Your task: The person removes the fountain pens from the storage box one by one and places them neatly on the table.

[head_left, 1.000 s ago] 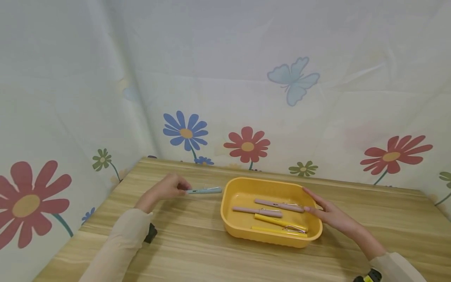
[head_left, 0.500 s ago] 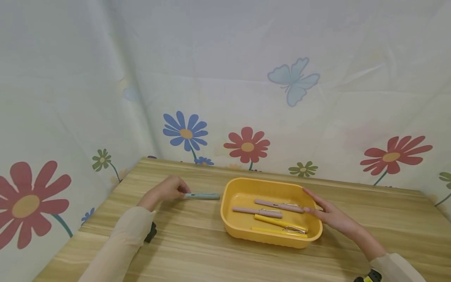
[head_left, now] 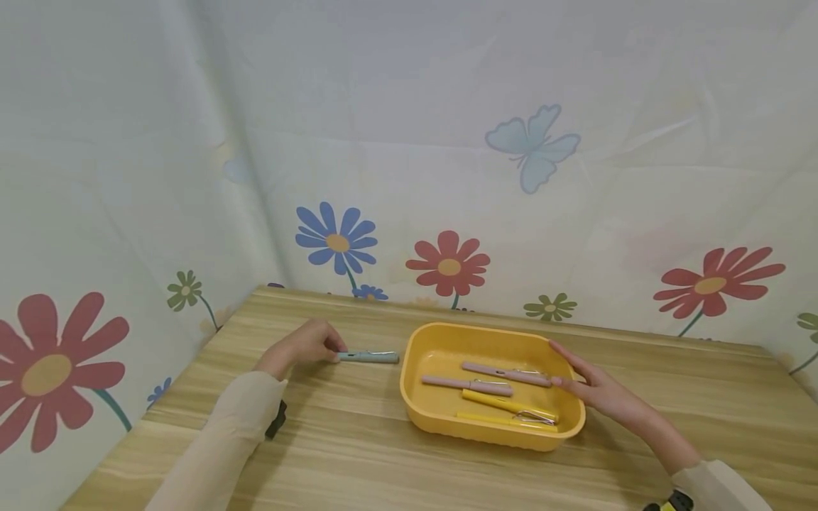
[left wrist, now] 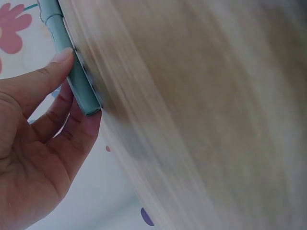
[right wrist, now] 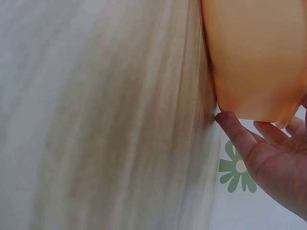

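Observation:
Beside the yellow basket's left end, my left hand [head_left: 309, 342] pinches one end of a teal fountain pen [head_left: 367, 357] between thumb and fingers. Its metal clip faces up, and the pen lies at the tabletop, pointing right. The left wrist view shows the thumb on the pen's barrel [left wrist: 81, 91]. My right hand [head_left: 603, 390] holds the right end of the yellow basket [head_left: 418, 411], thumb over the rim and other fingers along the outside. Inside lie two pale mauve pens [head_left: 469, 384] and two yellow pens [head_left: 508, 404], all with metal clips.
The wood-grain table [head_left: 345, 454] runs back to a white curtain [head_left: 396, 170] printed with flowers and a butterfly. Another curtain stretch borders the table's left edge.
The left hand has lowered the teal pen from just above the table onto it, bringing it slightly nearer. In the last half second it hardly moves. The right hand and basket stay put.

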`<state>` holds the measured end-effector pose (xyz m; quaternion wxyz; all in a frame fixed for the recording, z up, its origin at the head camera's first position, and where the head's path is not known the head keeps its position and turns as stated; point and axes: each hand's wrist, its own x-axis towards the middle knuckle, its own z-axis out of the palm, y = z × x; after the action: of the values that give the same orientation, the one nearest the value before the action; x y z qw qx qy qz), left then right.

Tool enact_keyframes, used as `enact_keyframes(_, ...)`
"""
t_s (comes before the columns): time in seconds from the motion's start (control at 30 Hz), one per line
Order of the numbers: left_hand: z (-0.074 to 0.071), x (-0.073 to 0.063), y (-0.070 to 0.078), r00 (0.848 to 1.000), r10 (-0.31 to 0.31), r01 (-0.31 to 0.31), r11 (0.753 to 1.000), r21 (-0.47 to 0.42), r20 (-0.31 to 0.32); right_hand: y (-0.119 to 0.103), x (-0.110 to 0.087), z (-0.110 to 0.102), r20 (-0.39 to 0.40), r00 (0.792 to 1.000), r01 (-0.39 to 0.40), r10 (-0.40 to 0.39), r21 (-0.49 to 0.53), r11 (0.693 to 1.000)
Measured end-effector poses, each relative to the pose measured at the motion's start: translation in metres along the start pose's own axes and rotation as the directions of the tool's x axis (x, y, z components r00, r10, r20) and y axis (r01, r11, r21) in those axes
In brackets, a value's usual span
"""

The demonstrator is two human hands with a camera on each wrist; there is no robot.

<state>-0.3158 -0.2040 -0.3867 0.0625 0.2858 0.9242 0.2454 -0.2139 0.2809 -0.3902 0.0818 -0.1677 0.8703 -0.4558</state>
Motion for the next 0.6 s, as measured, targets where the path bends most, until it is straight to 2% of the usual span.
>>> enact_keyframes(0.13,-0.0004,0.0016,-0.0011,1.0,0.02,-0.02,1.0,0.01,0.005,0.0009,-0.0006,-0.0001,0.013,1.0,0.002,-0.002,0.007,1.0)
enact_keyframes(0.33,-0.0014,0.001,0.0008,1.0,0.01,-0.01,1.0,0.016,0.005,0.0014,0.0001,0.0006,0.001,1.0,0.029,-0.029,-0.006,1.0)
enact_keyframes(0.6,-0.0015,-0.0002,0.0029,0.999,-0.049,0.049,0.999,-0.011,0.006,-0.0001,0.0001,0.001,-0.012,0.999,0.051,-0.051,-0.034,0.998)
